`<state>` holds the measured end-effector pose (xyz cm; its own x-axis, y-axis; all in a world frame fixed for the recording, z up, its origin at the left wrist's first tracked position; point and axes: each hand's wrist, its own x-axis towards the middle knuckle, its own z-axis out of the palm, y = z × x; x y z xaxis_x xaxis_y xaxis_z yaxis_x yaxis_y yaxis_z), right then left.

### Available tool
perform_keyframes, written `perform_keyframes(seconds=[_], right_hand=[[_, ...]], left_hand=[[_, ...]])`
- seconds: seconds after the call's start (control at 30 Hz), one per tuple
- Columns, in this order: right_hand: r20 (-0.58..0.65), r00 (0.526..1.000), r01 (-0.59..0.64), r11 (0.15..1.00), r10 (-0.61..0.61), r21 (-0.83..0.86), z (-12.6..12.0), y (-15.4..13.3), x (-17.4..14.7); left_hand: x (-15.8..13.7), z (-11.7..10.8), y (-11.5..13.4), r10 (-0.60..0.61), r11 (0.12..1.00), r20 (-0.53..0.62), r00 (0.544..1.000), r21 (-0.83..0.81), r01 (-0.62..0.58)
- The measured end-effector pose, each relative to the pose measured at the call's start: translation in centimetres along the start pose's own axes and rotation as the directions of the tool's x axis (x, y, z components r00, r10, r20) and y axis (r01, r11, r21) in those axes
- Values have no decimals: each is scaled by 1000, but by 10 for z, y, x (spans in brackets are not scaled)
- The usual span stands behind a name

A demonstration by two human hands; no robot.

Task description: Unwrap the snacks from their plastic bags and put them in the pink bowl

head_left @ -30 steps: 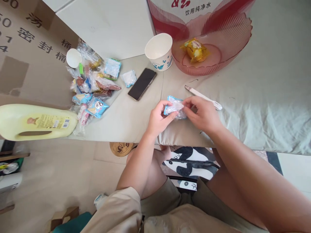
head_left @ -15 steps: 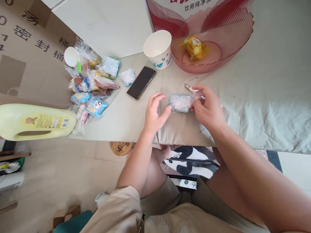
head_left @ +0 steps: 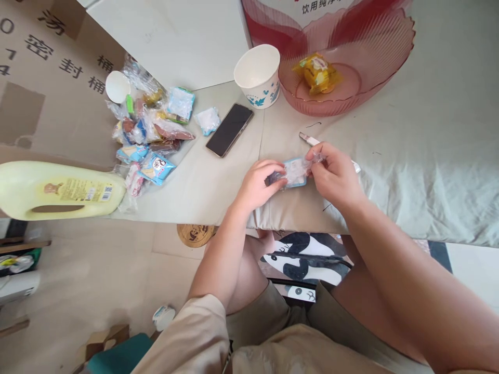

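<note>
A small blue-and-white packet in clear plastic is between my two hands, just above or on the cloth-covered table. My left hand grips its left end, fingers and thumb on either side. At the other end, my right hand pinches the crinkled clear wrapper. Behind the right hand lies a thin pale tool, perhaps a utility knife, partly hidden by the fingers. A black phone rests to the left, beside another small blue-and-white packet.
A white paper cup and a pink ribbed bowl with a yellow wrapped snack stand at the back. Leftward are a pile of wrapped snacks, a pale yellow jug and a cardboard box. The table's front edge is near.
My left hand has moved right and closed on the packet's left end; before, it was apart from it with fingers spread. My right hand still holds the wrapper. The view has shifted slightly.
</note>
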<state>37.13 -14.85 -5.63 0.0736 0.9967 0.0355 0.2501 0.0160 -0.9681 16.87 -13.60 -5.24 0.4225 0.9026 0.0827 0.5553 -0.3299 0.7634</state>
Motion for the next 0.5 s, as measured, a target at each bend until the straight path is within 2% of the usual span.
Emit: perform_keyframes(seconds=[0.13, 0.33, 0.5], right_hand=[[-21, 999, -35, 999, 36, 22, -1, 3, 1], [-39, 999, 17, 1000, -16, 25, -1, 7, 1], [-59, 998, 16, 999, -18, -31, -4, 7, 2]], left_hand=[[-2, -2, -3, -96, 992, -98, 991, -91, 87], [-1, -2, -2, -32, 998, 9, 999, -52, 33], [-2, -3, -5, -129, 953, -74, 989, -285, 103]])
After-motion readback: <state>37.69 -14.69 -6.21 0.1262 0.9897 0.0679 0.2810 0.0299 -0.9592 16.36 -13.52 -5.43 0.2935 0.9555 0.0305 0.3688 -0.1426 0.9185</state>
